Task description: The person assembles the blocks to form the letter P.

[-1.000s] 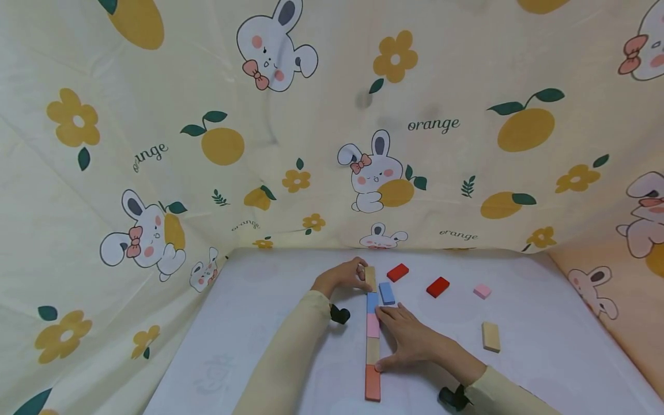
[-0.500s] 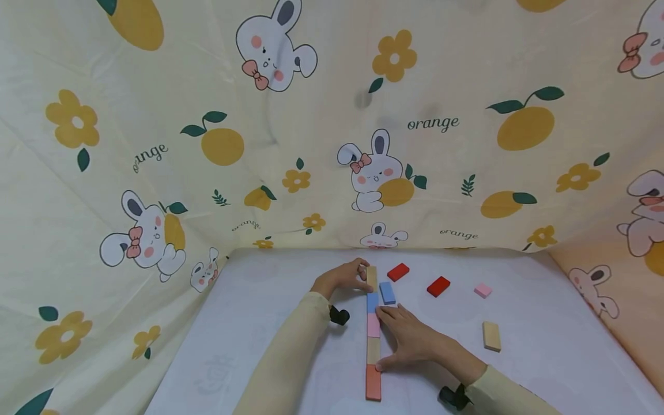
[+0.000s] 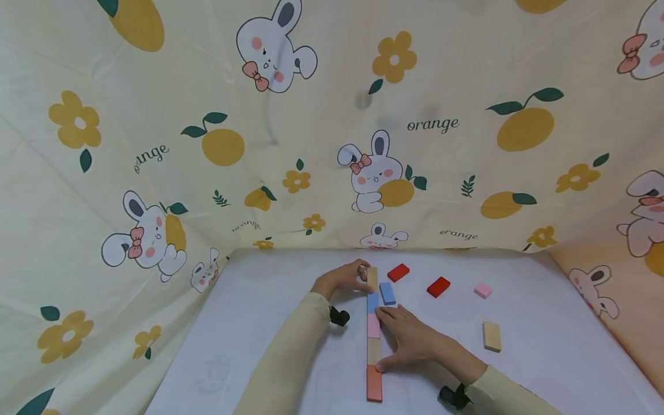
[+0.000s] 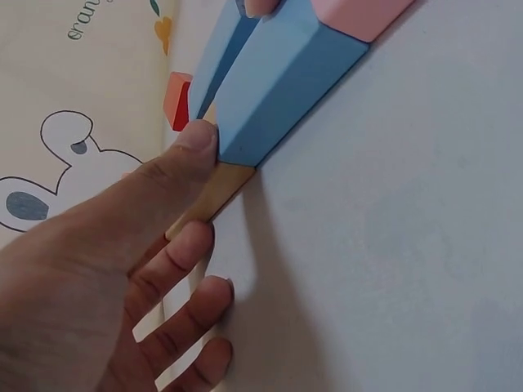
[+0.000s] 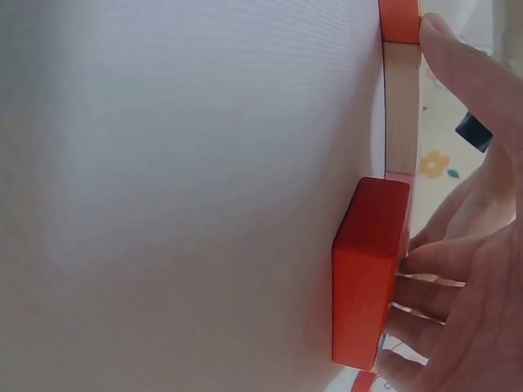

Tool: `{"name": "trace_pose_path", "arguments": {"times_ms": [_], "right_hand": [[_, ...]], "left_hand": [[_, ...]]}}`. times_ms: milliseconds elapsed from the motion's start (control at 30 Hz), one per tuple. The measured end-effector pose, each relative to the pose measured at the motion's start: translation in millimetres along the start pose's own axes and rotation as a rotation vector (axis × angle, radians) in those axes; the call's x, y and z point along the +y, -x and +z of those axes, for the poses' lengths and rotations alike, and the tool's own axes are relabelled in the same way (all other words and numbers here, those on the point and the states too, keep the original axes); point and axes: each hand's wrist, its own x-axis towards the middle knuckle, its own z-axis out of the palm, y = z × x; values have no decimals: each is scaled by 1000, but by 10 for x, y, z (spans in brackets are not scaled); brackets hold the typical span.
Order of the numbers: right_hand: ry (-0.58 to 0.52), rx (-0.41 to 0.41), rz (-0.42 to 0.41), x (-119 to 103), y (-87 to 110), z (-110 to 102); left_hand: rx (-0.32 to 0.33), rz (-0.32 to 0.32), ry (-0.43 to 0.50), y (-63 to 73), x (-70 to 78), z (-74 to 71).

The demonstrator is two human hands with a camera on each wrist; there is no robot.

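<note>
A straight row of flat blocks runs away from me in the head view: an orange-red block (image 3: pixel 374 384), a plain wood block (image 3: pixel 373 351), a pink block (image 3: pixel 373 325), a blue block (image 3: pixel 372 302) and a far wood block (image 3: pixel 372 279). My left hand (image 3: pixel 343 278) pinches that far wood block, its thumb by the blue block's end. My right hand (image 3: pixel 415 340) spreads along the row's right side, thumb at the orange-red block and index finger by the blue-pink seam. Under its palm a red block (image 5: pixel 364 278) shows in the right wrist view, hidden in the head view.
Another blue block (image 3: pixel 387 293) lies right of the row's far end. Farther right on the white table (image 3: pixel 249 346) are two red blocks (image 3: pixel 398 272), a small pink block (image 3: pixel 483 290) and a loose wood block (image 3: pixel 491 336). A printed cloth (image 3: pixel 311 127) hangs behind.
The far wood block and the row's far end have shifted slightly right within the left hand's pinch. Both hands stay almost in the same place.
</note>
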Motion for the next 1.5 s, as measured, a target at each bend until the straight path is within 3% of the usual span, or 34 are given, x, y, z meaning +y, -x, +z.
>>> {"name": "trace_pose_path", "arguments": {"times_ms": [433,600,767,933,1167,1500], "right_hand": [[-43,-16,-34,83,-14,-50],[-82,23,-40,142,-28,-160],[-56,101,-37,205,-55,-307],[-37,170,-25,317,-83,-452],[-35,240,-51,507,-178,-591],[-33,279,-56,741,-434,-678]], "left_hand": [[24,26,22,53,-66,41],[36,71,20,133,-115,51],[57,141,-57,290,-131,79],[84,168,-156,437,-145,150],[98,133,-199,631,-106,260],[69,141,-329,823,-104,411]]}}
